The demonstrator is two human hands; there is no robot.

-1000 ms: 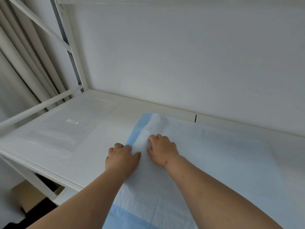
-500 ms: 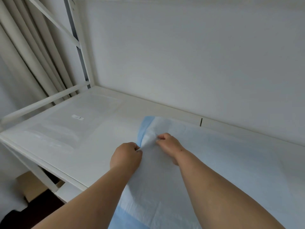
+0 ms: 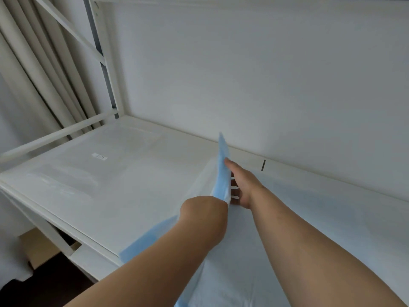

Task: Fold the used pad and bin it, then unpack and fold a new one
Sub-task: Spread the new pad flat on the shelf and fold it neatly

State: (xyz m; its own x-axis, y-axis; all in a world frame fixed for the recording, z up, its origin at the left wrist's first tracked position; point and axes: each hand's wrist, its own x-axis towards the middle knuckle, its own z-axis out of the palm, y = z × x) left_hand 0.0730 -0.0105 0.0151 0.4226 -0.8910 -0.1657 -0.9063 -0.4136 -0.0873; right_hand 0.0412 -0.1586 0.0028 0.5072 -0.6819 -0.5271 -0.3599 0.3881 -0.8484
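Note:
A pale blue and white pad (image 3: 309, 218) lies spread over the right part of the white table (image 3: 137, 196). Its left edge, with the darker blue border, stands lifted off the table. My left hand (image 3: 203, 212) grips that raised edge low down, fingers curled round it. My right hand (image 3: 240, 185) holds the same edge from behind, thumb pointing up along the blue strip and fingers spread against the lifted flap. The fingertips of both hands are partly hidden by the pad.
A clear plastic package (image 3: 88, 165) with a small white label lies flat on the table's left part. A white rail (image 3: 55, 136) and frame post stand at the left, beige curtains behind them. The white wall runs close along the table's far edge.
Both hands pinched the pad's left edge where they had rested flat, then raised it. The blue-bordered edge now stands upright off the table, and the hands have moved up and right.

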